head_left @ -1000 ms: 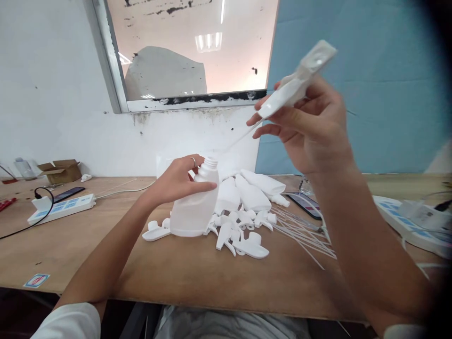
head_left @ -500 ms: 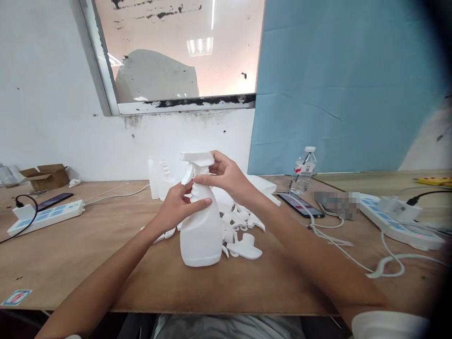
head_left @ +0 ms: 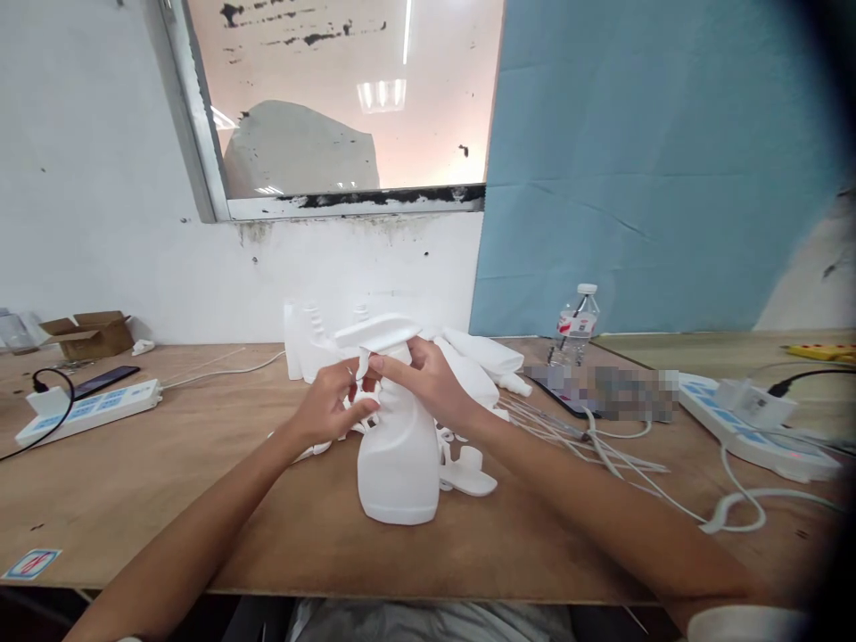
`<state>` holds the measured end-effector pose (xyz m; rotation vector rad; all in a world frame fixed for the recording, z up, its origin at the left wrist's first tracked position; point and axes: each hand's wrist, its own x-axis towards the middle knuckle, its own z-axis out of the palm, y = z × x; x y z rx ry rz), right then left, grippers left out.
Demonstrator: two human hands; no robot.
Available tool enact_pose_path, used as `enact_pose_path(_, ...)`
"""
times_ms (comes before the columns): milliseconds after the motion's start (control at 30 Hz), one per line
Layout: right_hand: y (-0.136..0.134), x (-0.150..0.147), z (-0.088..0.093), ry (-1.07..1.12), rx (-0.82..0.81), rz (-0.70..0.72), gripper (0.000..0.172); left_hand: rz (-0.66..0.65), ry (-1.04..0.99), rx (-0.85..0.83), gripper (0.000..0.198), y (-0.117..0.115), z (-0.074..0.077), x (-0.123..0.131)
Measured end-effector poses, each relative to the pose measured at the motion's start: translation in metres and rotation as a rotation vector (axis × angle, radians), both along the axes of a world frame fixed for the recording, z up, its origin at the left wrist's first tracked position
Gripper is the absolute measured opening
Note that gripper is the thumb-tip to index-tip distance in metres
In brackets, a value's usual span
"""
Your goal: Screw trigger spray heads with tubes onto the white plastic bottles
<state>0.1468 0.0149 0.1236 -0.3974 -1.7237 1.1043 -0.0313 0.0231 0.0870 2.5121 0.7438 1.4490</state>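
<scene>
A white plastic spray bottle (head_left: 399, 468) stands in front of me, leaning slightly, its base near the tabletop. Its white spray head (head_left: 378, 333) points to the left, with the trigger hanging beneath it. My right hand (head_left: 428, 379) is closed around the neck just under the head, thumb across the front. At the trigger side, my left hand (head_left: 333, 403) has its fingers curled against the neck and trigger; its thumb reaches to the bottle's shoulder. The collar is mostly hidden by my fingers. Loose white spray-head parts (head_left: 468, 473) lie behind and right of the bottle.
More white bottles (head_left: 294, 343) stand by the wall, and others (head_left: 485, 352) lie on their sides. To the right are thin white tubes (head_left: 568, 437), a water bottle (head_left: 576, 325), a phone and a power strip (head_left: 749, 428). Another power strip (head_left: 90, 412) and a carton (head_left: 90, 336) are left.
The spray bottle has shifted a little to the right and towards me. Its head has turned and tilted, showing its top. My left thumb has slid from the bottle's front to its left side.
</scene>
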Motion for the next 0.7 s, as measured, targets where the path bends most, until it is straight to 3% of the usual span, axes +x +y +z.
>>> enact_pose_path(67,-0.002,0.001,-0.004,0.025,0.005,0.001,0.027,-0.041,-0.157,0.005,0.049,0.002,0.013,-0.010)
enact_pose_path(167,-0.004,0.002,-0.007,0.026,-0.044,0.117,0.028,-0.079,-0.287,-0.038,0.048,-0.007,0.043,-0.016)
enact_pose_path(267,-0.006,0.001,-0.009,0.051,-0.081,0.215,0.027,-0.109,-0.104,-0.082,0.047,-0.026,0.075,-0.012)
enact_pose_path(367,-0.008,0.000,-0.011,0.074,-0.094,0.280,0.025,0.011,0.097,-0.012,0.026,-0.040,0.098,-0.004)
enact_pose_path(500,-0.007,0.002,-0.016,0.145,-0.132,0.432,0.027,0.069,0.180,0.068,0.015,-0.044,0.108,-0.002)
enact_pose_path(700,-0.004,0.001,-0.020,0.160,-0.151,0.495,0.029,0.046,0.147,0.087,0.016,-0.040,0.104,-0.005)
